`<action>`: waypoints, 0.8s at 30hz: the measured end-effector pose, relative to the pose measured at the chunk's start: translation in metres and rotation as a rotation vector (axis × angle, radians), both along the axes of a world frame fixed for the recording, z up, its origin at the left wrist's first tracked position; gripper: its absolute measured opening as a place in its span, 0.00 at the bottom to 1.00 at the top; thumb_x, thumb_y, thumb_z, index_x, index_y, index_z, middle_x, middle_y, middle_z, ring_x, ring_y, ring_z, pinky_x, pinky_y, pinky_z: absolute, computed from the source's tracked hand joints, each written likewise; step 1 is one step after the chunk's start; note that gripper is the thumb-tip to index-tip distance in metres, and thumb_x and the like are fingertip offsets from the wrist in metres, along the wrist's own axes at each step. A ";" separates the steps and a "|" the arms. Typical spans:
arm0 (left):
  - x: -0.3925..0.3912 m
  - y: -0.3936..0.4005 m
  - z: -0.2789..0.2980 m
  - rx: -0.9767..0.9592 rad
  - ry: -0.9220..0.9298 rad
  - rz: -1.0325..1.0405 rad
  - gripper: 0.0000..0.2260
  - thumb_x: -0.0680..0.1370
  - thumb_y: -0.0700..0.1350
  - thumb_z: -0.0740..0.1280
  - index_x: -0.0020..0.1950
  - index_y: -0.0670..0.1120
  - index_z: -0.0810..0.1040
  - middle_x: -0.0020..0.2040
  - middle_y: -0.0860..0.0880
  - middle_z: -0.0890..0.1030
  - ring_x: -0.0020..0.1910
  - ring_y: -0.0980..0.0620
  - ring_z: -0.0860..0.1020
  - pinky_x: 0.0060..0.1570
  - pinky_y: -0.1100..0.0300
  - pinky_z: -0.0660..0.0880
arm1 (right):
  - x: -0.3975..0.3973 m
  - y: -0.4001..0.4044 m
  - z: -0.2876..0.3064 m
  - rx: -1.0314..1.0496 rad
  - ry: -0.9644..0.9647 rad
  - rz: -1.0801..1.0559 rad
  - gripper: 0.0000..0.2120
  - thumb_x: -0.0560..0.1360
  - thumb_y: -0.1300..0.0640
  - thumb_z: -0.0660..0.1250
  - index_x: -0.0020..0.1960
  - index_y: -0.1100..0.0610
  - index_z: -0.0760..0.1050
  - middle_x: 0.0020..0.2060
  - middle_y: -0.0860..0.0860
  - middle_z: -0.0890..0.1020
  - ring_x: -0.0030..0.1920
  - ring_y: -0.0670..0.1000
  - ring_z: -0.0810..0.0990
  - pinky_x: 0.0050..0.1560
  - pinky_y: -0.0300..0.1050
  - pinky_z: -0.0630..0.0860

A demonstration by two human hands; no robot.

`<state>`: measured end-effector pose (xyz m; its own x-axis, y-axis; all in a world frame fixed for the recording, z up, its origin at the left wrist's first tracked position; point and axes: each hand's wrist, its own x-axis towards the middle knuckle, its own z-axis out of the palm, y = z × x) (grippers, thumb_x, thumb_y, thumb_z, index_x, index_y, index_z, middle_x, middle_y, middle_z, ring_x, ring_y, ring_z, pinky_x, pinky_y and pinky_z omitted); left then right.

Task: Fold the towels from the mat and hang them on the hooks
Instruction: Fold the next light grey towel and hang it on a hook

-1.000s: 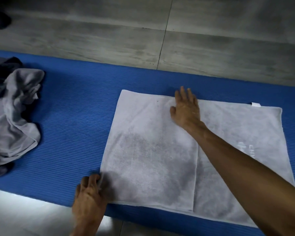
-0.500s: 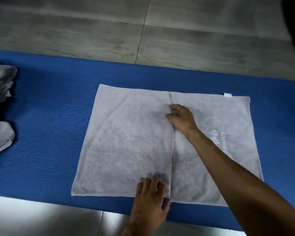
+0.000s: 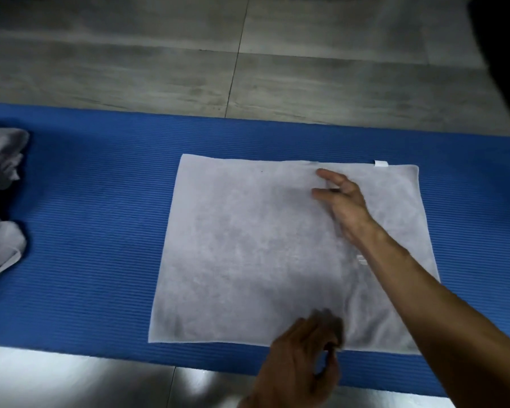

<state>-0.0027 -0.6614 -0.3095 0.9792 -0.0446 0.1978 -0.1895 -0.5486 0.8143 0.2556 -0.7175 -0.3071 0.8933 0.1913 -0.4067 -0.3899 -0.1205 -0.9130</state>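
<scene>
The towel (image 3: 248, 254) lies flat on the blue mat (image 3: 100, 231), directly under both hands, its long axis running left to right. The right hand (image 3: 343, 201) hovers near the far edge, fingers loosely spread, holding nothing. The left hand (image 3: 301, 357) sits at the near edge (blurred), fingers curled; I cannot tell whether it pinches cloth. Crumpled towels (image 3: 0, 201) lie well left of the hands.
</scene>
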 end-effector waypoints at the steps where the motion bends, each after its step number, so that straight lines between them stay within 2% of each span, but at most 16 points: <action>1: 0.004 -0.010 -0.001 -0.069 0.007 -0.022 0.09 0.73 0.42 0.67 0.53 0.49 0.78 0.59 0.52 0.79 0.60 0.55 0.76 0.59 0.65 0.72 | 0.005 -0.017 0.002 -0.018 -0.015 -0.016 0.22 0.70 0.67 0.73 0.61 0.51 0.79 0.64 0.49 0.76 0.57 0.47 0.80 0.53 0.40 0.80; 3: 0.015 -0.028 -0.001 -0.151 0.049 -0.084 0.08 0.77 0.43 0.66 0.56 0.49 0.78 0.62 0.52 0.78 0.65 0.56 0.74 0.64 0.62 0.71 | 0.014 -0.047 0.002 -0.075 -0.012 -0.044 0.22 0.69 0.63 0.75 0.59 0.46 0.80 0.63 0.50 0.78 0.58 0.52 0.81 0.57 0.47 0.80; 5: 0.028 -0.044 -0.002 -0.101 0.086 -0.156 0.09 0.78 0.46 0.66 0.57 0.50 0.78 0.62 0.53 0.78 0.65 0.56 0.73 0.66 0.67 0.66 | 0.023 -0.074 0.002 -0.147 0.000 -0.038 0.22 0.68 0.61 0.75 0.59 0.43 0.79 0.63 0.50 0.78 0.58 0.53 0.81 0.56 0.48 0.80; 6: 0.033 -0.049 -0.004 -0.043 0.115 -0.183 0.09 0.78 0.47 0.65 0.58 0.51 0.78 0.61 0.53 0.78 0.63 0.56 0.74 0.64 0.68 0.66 | 0.026 -0.085 0.000 -0.210 -0.003 -0.020 0.22 0.69 0.60 0.75 0.59 0.44 0.79 0.64 0.49 0.76 0.59 0.53 0.80 0.55 0.47 0.79; 8: 0.035 -0.050 -0.012 0.075 0.165 -0.179 0.10 0.77 0.49 0.64 0.57 0.52 0.78 0.57 0.52 0.80 0.58 0.53 0.76 0.57 0.64 0.72 | 0.029 -0.097 -0.002 -0.451 -0.048 0.018 0.21 0.70 0.58 0.75 0.61 0.47 0.77 0.67 0.46 0.72 0.63 0.53 0.76 0.56 0.46 0.77; 10: 0.030 -0.032 -0.022 0.123 0.162 -0.046 0.10 0.75 0.48 0.63 0.55 0.53 0.78 0.53 0.53 0.81 0.50 0.53 0.78 0.49 0.60 0.77 | 0.024 -0.093 -0.006 -0.761 -0.171 0.092 0.21 0.71 0.53 0.74 0.63 0.50 0.76 0.67 0.48 0.71 0.64 0.55 0.75 0.63 0.52 0.74; 11: 0.027 -0.016 -0.024 0.110 0.166 0.060 0.10 0.74 0.47 0.63 0.54 0.54 0.78 0.50 0.54 0.81 0.47 0.54 0.79 0.46 0.60 0.77 | 0.016 -0.081 -0.005 -0.853 -0.262 0.129 0.20 0.72 0.53 0.73 0.62 0.50 0.77 0.65 0.49 0.74 0.62 0.56 0.76 0.63 0.55 0.73; 12: 0.021 0.003 -0.028 0.084 0.178 0.181 0.10 0.73 0.46 0.62 0.53 0.55 0.77 0.48 0.55 0.81 0.45 0.55 0.79 0.44 0.60 0.78 | 0.008 -0.067 -0.005 -0.858 -0.358 0.152 0.17 0.72 0.53 0.72 0.60 0.51 0.78 0.60 0.50 0.78 0.57 0.56 0.78 0.61 0.55 0.75; 14: 0.005 0.049 -0.027 -0.017 0.231 0.421 0.10 0.73 0.45 0.63 0.52 0.56 0.77 0.45 0.56 0.82 0.42 0.56 0.80 0.42 0.58 0.78 | -0.013 -0.028 -0.009 -0.732 -0.466 0.210 0.10 0.72 0.57 0.70 0.53 0.52 0.79 0.45 0.49 0.83 0.45 0.54 0.82 0.51 0.52 0.79; 15: -0.006 0.073 -0.027 -0.023 0.262 0.521 0.10 0.72 0.45 0.63 0.51 0.56 0.77 0.44 0.55 0.82 0.42 0.55 0.80 0.43 0.56 0.78 | -0.026 -0.004 -0.009 -0.687 -0.471 0.280 0.07 0.73 0.58 0.68 0.51 0.53 0.79 0.41 0.50 0.83 0.42 0.55 0.82 0.47 0.50 0.79; 16: -0.018 0.095 -0.028 0.062 0.277 0.598 0.11 0.72 0.46 0.62 0.52 0.56 0.76 0.46 0.53 0.82 0.43 0.52 0.79 0.45 0.54 0.76 | -0.039 0.020 -0.012 -0.653 -0.464 0.371 0.05 0.74 0.58 0.67 0.49 0.54 0.78 0.39 0.51 0.84 0.40 0.56 0.82 0.44 0.49 0.79; 18: -0.040 0.131 -0.034 0.314 0.409 0.717 0.18 0.69 0.52 0.59 0.57 0.51 0.74 0.51 0.45 0.80 0.47 0.44 0.75 0.49 0.51 0.70 | -0.067 0.071 -0.016 -0.597 -0.481 0.551 0.04 0.75 0.56 0.64 0.45 0.55 0.77 0.38 0.53 0.84 0.41 0.57 0.82 0.42 0.49 0.77; 20: -0.058 0.152 -0.040 0.345 0.617 0.821 0.27 0.67 0.60 0.59 0.61 0.48 0.75 0.53 0.43 0.78 0.49 0.40 0.75 0.51 0.47 0.70 | -0.094 0.118 -0.018 -0.634 -0.516 0.686 0.10 0.77 0.51 0.62 0.43 0.56 0.77 0.40 0.54 0.83 0.45 0.57 0.82 0.42 0.46 0.74; 21: -0.064 0.156 -0.041 0.304 0.679 0.831 0.27 0.67 0.62 0.60 0.59 0.48 0.76 0.51 0.44 0.78 0.49 0.40 0.75 0.52 0.47 0.71 | -0.104 0.137 -0.018 -0.710 -0.531 0.743 0.14 0.77 0.47 0.61 0.44 0.57 0.78 0.43 0.54 0.84 0.47 0.57 0.82 0.42 0.45 0.72; 23: -0.067 0.159 -0.037 0.170 0.730 0.838 0.17 0.69 0.60 0.69 0.48 0.47 0.79 0.43 0.47 0.79 0.44 0.43 0.78 0.47 0.51 0.73 | -0.120 0.166 -0.017 -0.870 -0.547 0.830 0.20 0.78 0.42 0.59 0.48 0.58 0.80 0.47 0.56 0.84 0.49 0.57 0.81 0.42 0.45 0.68; 24: -0.066 0.160 -0.034 0.125 0.732 0.830 0.12 0.71 0.55 0.73 0.42 0.47 0.78 0.38 0.49 0.79 0.40 0.46 0.78 0.43 0.54 0.72 | -0.125 0.178 -0.018 -0.914 -0.549 0.845 0.20 0.78 0.42 0.60 0.48 0.58 0.80 0.48 0.55 0.84 0.50 0.57 0.81 0.42 0.44 0.66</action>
<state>-0.0691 -0.5013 -0.3437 0.5932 0.6986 -0.4001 0.7774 -0.3681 0.5100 0.1304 -0.5394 -0.3256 0.7253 0.6119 -0.3154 0.4882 -0.7802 -0.3911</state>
